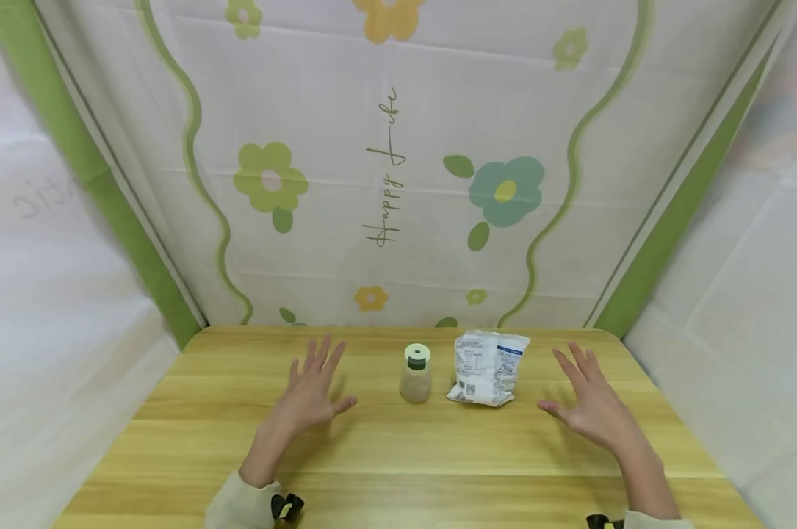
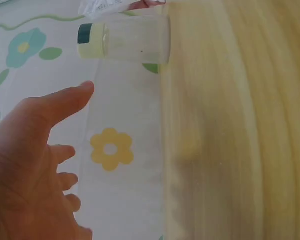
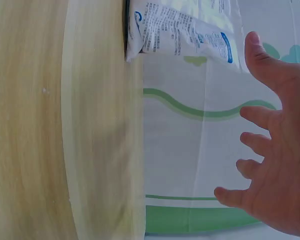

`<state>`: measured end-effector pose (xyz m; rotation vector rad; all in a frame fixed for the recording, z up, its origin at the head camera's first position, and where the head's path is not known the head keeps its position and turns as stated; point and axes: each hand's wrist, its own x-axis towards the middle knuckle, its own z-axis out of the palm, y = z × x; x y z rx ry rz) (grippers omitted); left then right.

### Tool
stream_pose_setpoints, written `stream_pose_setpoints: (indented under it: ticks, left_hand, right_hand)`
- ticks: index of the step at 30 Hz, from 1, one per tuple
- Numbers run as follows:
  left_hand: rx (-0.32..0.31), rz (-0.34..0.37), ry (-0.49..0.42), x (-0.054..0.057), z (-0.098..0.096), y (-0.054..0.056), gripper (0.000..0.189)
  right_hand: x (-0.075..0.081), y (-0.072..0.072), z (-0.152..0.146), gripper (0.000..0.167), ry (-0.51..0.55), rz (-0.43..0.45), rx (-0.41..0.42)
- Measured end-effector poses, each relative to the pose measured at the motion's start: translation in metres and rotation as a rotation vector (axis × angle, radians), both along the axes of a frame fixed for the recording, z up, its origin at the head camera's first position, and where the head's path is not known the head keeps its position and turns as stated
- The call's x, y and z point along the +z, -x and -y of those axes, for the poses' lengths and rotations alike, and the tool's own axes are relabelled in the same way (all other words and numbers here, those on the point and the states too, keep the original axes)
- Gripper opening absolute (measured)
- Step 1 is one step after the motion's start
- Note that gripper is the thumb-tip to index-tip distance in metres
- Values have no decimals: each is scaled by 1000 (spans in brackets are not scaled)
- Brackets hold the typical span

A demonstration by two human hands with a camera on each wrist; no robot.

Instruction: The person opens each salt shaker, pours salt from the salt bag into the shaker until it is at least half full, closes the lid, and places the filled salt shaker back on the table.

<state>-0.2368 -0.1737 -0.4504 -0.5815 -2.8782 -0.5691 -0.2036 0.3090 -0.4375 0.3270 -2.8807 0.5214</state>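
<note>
A small clear jar (image 1: 416, 383) with a pale cap and a dark green patch stands upright on the wooden table. To its right a white printed packet (image 1: 485, 369) stands on the same surface, a gap between the two. My left hand (image 1: 308, 394) hovers left of the jar, fingers spread, touching nothing. On the far side, my right hand (image 1: 591, 408) is held right of the packet, its fingers also apart and holding nothing. In the left wrist view the jar (image 2: 135, 40) lies beyond the thumb; the right wrist view shows the packet (image 3: 185, 30) beyond the right thumb.
A pale cloth (image 1: 332, 110) with flowers and lettering hangs behind the wooden table (image 1: 398, 455), meeting its back edge. White cloth walls (image 1: 54, 294) with green strips close in both sides. Dark straps (image 1: 286, 507) sit at the cuffs.
</note>
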Motion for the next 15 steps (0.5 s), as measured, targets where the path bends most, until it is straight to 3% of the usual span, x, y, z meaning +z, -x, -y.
stream_pose_setpoints:
  ticks: [4,9,15]
  left_hand:
    - [-77,90,-103,1,-2,1,101]
    - [-122,186,-223,1,-6,3,107]
    - [-141,206,-323,1,-17,0,105]
  right_hand:
    - [4,-2,6,95,39,-31,54]
    - [12,-3,14,88,65,-47,98]
    - [18,-7,27,82,102,-73,123]
